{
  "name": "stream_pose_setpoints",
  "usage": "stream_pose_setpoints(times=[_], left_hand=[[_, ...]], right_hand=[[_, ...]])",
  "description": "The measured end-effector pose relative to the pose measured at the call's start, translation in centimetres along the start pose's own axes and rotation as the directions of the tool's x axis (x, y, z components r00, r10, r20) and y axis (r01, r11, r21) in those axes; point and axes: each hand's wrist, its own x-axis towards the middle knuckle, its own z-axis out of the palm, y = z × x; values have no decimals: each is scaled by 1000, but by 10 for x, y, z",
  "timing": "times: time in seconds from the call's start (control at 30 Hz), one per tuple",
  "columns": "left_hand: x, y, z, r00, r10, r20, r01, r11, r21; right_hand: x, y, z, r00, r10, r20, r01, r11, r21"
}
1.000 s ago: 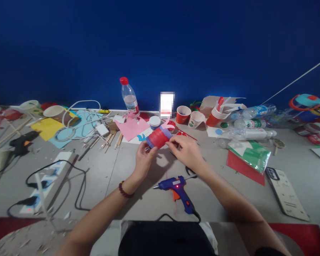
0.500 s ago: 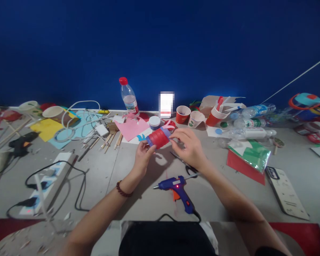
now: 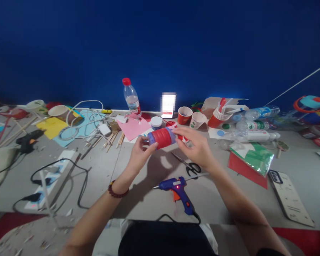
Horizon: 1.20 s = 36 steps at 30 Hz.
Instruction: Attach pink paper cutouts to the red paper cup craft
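Between my two hands is a red craft cylinder with purple bands round both ends, held level above the table. My left hand grips its left end, thumb in front and fingers behind. At the opposite end, my right hand has its thumb and fingers closed on the purple band, and part of that end is hidden. Below them lies a blue glue gun with a lit red light and a glue stick out of its back. Black-handled scissors rest beside the glue stick.
Behind the cylinder stand a lidded jar, a bottle with a red cap, a bright phone screen and paper cups. Left is a power strip with cables; right are plastic bottles and a phone.
The cylinder has turned more level, and the blue piece at its left end is out of sight. My right hand has shifted slightly right, showing more of the scissors.
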Motion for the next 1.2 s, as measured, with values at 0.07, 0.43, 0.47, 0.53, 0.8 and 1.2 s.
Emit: stream_pose_setpoints(times=[0.07,0.43,0.47,0.53,0.8,1.2], left_hand=[[0,11,-3,996,93,3,-93,991,97],[24,82,6,952,264,153,-302,741,600],[27,83,8,951,269,150,-303,729,614],[33,83,10,951,267,154,-303,721,623],[47,81,2,950,237,204,-313,720,620],[53,77,-5,956,172,238,-281,772,571]], right_hand=[[0,-3,-4,998,12,-56,-13,1000,-19],[-1,-2,-14,989,38,-142,-46,997,-54],[-1,-2,-14,990,44,-137,-52,997,-53],[-2,-2,-15,990,54,-129,-62,997,-56],[0,-2,-16,996,42,79,-43,999,3],[-2,1,-8,998,-13,63,12,1000,8]])
